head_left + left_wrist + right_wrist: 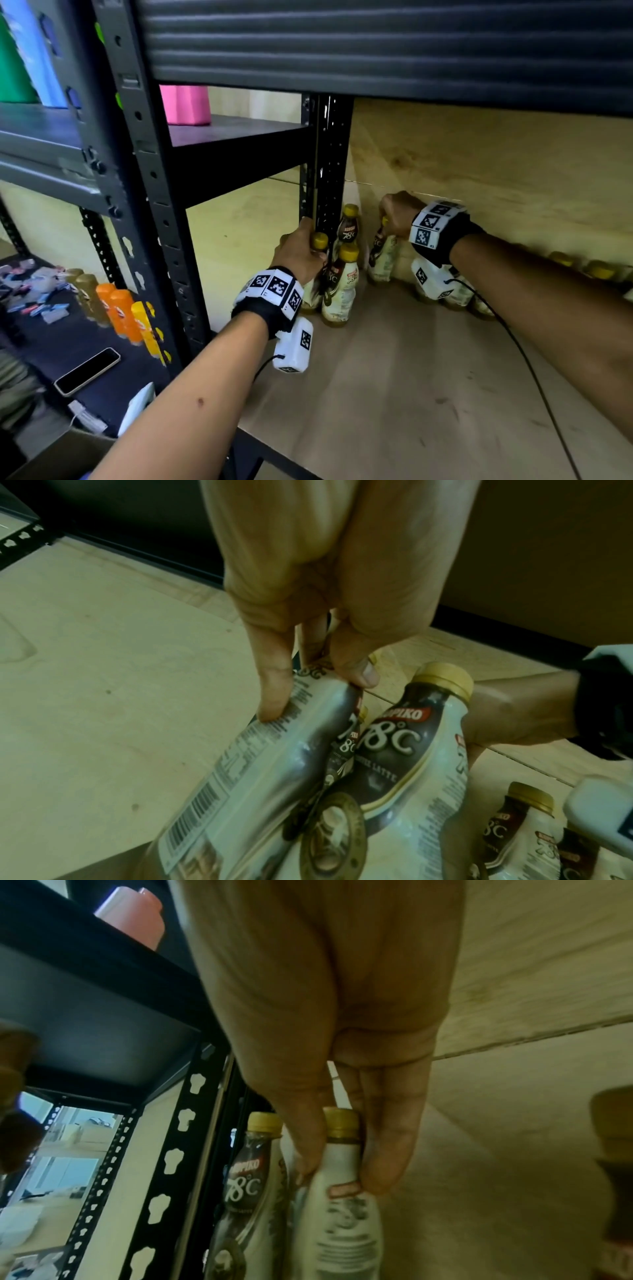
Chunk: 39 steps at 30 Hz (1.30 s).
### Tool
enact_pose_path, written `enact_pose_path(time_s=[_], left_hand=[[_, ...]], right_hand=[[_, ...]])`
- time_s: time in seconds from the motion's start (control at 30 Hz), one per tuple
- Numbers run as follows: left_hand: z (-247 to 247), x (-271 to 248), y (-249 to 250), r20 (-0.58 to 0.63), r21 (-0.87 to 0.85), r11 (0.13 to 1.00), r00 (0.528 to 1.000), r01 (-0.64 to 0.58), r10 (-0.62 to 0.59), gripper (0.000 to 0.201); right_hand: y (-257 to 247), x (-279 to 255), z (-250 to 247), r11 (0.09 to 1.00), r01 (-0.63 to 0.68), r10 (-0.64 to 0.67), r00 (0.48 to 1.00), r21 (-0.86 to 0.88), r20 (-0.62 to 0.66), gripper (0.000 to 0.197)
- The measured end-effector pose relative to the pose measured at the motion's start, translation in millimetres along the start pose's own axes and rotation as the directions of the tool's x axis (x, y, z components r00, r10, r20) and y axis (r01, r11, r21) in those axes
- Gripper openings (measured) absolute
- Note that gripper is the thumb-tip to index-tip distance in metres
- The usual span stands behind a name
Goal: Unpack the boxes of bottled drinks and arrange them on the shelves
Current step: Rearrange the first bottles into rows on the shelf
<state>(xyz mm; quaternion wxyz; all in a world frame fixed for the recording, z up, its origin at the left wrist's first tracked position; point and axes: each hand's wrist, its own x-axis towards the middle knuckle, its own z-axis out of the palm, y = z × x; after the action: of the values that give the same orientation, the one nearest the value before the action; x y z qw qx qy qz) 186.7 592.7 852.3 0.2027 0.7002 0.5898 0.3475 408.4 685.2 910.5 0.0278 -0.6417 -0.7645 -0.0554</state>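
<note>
Several Kopiko 78°C coffee bottles with gold caps stand in the back left corner of the wooden shelf [394,394]. My left hand [308,246] grips one bottle [320,241] by its neck, beside the black post. In the left wrist view, thumb and fingers of the left hand [318,696] pinch the tilted bottle [267,772] just below its cap, next to an upright bottle [404,750]. My right hand [394,216] holds another bottle [383,260] by the neck near the back wall. In the right wrist view the right hand [342,1175] clasps that bottle [342,1204].
More gold-capped bottles [599,269] line the back wall under my right forearm. A black upright post [329,164] stands right behind the corner bottles. The neighbouring rack holds orange bottles [120,311], a phone [87,370] and a pink container [186,104]. A dark shelf hangs low overhead.
</note>
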Motion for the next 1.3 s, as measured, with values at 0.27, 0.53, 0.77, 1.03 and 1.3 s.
enact_pose_path(time_s=[0.27, 0.53, 0.77, 1.03, 1.3], left_hand=[[2, 3, -1, -0.009, 0.013, 1.000, 1.000, -0.010, 0.010, 0.030], [3, 3, -1, -0.023, 0.008, 1.000, 1.000, 0.004, -0.004, 0.031], [2, 2, -1, -0.022, 0.003, 1.000, 1.000, 0.017, -0.017, 0.031], [2, 1, -3, -0.037, -0.031, 0.999, 0.999, 0.022, -0.023, 0.030], [14, 0, -13, -0.112, -0.154, 0.985, 0.989, 0.076, -0.094, 0.030]], right_hand=[[1, -13, 13, 0.998, 0.063, -0.062, 0.994, 0.001, -0.093, 0.023], [0, -27, 14, 0.998, 0.030, -0.036, 0.988, -0.047, -0.148, 0.026], [6, -33, 14, 0.998, -0.026, 0.018, 0.992, -0.064, -0.122, 0.031], [3, -44, 11, 1.000, 0.004, -0.004, 0.999, -0.019, -0.033, 0.049], [-42, -105, 19, 0.778, 0.112, -0.108, 0.993, 0.618, -0.044, 0.042]])
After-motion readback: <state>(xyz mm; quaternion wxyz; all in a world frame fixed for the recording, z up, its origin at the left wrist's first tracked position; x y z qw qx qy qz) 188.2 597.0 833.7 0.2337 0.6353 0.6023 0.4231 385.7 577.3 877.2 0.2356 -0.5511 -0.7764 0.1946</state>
